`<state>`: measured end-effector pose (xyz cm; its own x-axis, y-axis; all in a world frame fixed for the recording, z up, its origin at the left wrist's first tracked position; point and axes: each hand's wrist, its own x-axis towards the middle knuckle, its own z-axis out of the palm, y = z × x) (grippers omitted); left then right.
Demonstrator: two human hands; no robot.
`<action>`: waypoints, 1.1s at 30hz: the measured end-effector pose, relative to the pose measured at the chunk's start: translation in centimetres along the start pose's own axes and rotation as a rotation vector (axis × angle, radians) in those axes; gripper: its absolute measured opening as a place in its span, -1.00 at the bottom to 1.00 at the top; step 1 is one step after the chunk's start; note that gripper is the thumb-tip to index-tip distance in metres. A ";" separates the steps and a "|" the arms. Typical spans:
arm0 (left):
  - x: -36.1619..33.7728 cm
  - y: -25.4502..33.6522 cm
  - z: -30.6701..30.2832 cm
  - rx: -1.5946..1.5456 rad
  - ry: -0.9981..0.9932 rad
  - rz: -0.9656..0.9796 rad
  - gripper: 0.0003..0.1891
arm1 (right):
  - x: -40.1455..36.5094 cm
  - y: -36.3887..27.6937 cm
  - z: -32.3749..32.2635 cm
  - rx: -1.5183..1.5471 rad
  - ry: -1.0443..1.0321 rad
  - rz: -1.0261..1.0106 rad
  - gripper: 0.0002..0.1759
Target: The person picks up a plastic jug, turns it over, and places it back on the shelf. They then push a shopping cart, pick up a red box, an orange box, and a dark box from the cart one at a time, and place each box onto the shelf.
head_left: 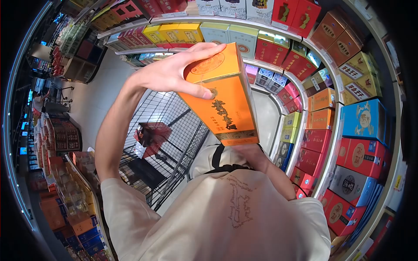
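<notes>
My left hand (172,69) grips the top of a tall orange liquor box (220,98) with dark Chinese lettering down its front. Its thumb presses on the front face, while the fingers spread over the round seal on top. The box is tilted and held up in front of my chest. Behind its lower end, my right hand (248,152) is mostly hidden; only the wrist and part of the hand show close to the bottom edge, and its fingers are out of sight.
A wire shopping cart (174,117) with a red item (153,137) and a dark flat item (143,172) in it stands at left. Curved shelves (324,178) of boxed bottles wrap the back and right. A display of boxes (85,217) is at lower left.
</notes>
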<state>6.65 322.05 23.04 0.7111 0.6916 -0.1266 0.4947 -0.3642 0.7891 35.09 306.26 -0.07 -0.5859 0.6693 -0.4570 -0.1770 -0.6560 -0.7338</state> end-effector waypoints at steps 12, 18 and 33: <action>0.3 -4.4 0.1 0.098 0.049 0.208 -0.25 | 1.5 0.5 2.3 0.013 0.125 -0.092 -0.54; 2.0 -6.3 0.4 -0.205 0.145 0.024 -0.24 | 1.3 1.0 2.8 0.011 0.211 -0.152 -0.55; 6.7 -8.2 1.0 -0.267 0.092 0.016 -0.30 | 0.1 3.1 2.4 -0.129 0.434 -0.289 -0.54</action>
<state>7.85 329.00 15.15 0.6632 0.7454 -0.0671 0.3256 -0.2067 0.9227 32.54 303.43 -1.19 -0.1423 0.9169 -0.3729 -0.1680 -0.3937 -0.9038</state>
